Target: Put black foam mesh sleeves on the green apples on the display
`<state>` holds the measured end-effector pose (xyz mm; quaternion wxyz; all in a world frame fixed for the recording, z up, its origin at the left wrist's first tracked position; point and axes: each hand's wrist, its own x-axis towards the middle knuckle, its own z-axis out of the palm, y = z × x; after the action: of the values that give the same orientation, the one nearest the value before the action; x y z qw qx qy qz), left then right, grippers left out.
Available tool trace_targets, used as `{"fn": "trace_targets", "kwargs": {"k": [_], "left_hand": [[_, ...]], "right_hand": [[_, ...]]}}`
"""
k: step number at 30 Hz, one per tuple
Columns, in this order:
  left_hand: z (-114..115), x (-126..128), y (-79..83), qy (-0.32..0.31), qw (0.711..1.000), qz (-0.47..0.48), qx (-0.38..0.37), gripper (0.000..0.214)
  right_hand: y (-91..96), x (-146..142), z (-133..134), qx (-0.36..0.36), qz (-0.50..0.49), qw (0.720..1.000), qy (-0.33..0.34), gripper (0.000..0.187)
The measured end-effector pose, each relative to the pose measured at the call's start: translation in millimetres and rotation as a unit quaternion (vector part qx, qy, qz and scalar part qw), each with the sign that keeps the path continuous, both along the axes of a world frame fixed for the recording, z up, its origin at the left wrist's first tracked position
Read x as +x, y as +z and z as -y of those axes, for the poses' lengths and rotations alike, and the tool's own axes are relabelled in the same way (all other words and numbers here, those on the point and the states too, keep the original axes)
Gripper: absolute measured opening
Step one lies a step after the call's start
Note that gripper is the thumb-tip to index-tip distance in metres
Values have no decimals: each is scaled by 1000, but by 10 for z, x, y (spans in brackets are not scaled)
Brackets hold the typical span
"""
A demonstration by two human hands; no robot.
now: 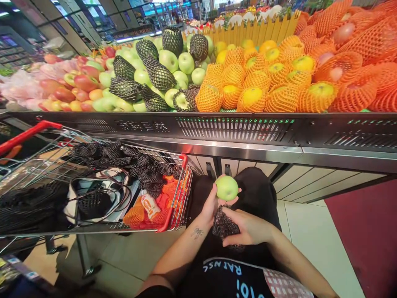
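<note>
My left hand is closed around a bare green apple, held low in front of my body. My right hand pinches a black foam net sleeve just under the apple, touching the left hand. Both hands hover below the edge of a fruit display counter. On the counter lie green apples, some bare, some wrapped in black nets.
A shopping cart stands to my left with several black nets, orange nets, a bag and a small packet. Orange-netted fruit fills the counter's right side, reddish fruit the left. A dark red mat covers the floor at right.
</note>
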<state>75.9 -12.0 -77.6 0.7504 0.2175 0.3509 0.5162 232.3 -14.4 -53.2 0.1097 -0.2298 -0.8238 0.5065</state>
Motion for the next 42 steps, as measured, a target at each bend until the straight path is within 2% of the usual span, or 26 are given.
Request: {"fn": "trace_targets", "kwargs": {"k": [2, 4, 5, 7, 9, 11, 13, 14, 16, 18, 21, 23, 26, 28, 30, 32, 33, 35, 37, 39, 42], "left_hand": [[35, 7, -3, -11, 1000, -4, 7, 74], [64, -1, -20, -26, 999, -19, 23, 72], [72, -12, -35, -20, 998, -38, 43, 70], [76, -51, -76, 32, 985, -116, 123, 73], [61, -114, -117, 116, 936, -234, 236, 83], [35, -195, -137, 180, 855, -350, 337, 92], [6, -273, -127, 198, 787, -430, 397, 91], [-7, -302, -112, 195, 763, -456, 414, 87], [-26, -333, -79, 184, 737, -487, 430, 81], [-35, -330, -66, 181, 733, -496, 430, 75], [-22, -302, -119, 179, 756, -462, 429, 69], [5, -294, -195, 152, 776, -422, 443, 55], [42, -299, -324, 97, 809, -373, 444, 37], [36, -296, -397, 84, 828, -352, 429, 37], [6, -275, -450, 85, 836, -352, 411, 48], [-38, -235, -490, 110, 834, -372, 392, 65], [-61, -211, -510, 133, 828, -385, 386, 72], [-106, -167, -555, 193, 804, -401, 395, 84], [-138, -143, -608, 245, 780, -404, 412, 93], [-150, -148, -665, 274, 767, -400, 420, 97], [-127, -198, -757, 296, 758, -379, 441, 96]], "right_hand": [[5, -43, -31, -29, -24, 999, 16, 43], [-3, -78, -64, -48, -37, 997, 41, 36], [-10, -87, -79, -51, -39, 997, 54, 33], [-27, -77, -98, -43, -33, 996, 69, 36], [-29, -31, -100, -24, -26, 997, 73, 43], [1, 33, -85, 2, -16, 998, 68, 44], [69, 83, -61, 23, -3, 998, 50, 39], [112, 95, -49, 29, 3, 999, 41, 36], [195, 84, -24, 28, 12, 999, 28, 35], [245, 35, 0, 0, 8, 1000, 18, 36], [227, -64, 45, -53, -12, 998, -31, 33], [179, -112, 78, -45, -15, 995, -83, 28], [134, -137, 98, -3, 6, 990, -140, 33], [136, -139, 85, -5, -9, 992, -125, 36], [128, -156, 67, -38, -61, 996, -54, 29], [63, -210, 60, -100, -100, 990, 14, 28], [2, -251, 64, -140, -107, 984, 24, 30], [-161, -349, 88, -219, -107, 970, -8, 39], [-327, -437, 128, -259, -108, 959, -40, 43], [-433, -487, 167, -209, -104, 970, -72, 40], [-441, -482, 195, -36, -82, 981, -170, 27]]}}
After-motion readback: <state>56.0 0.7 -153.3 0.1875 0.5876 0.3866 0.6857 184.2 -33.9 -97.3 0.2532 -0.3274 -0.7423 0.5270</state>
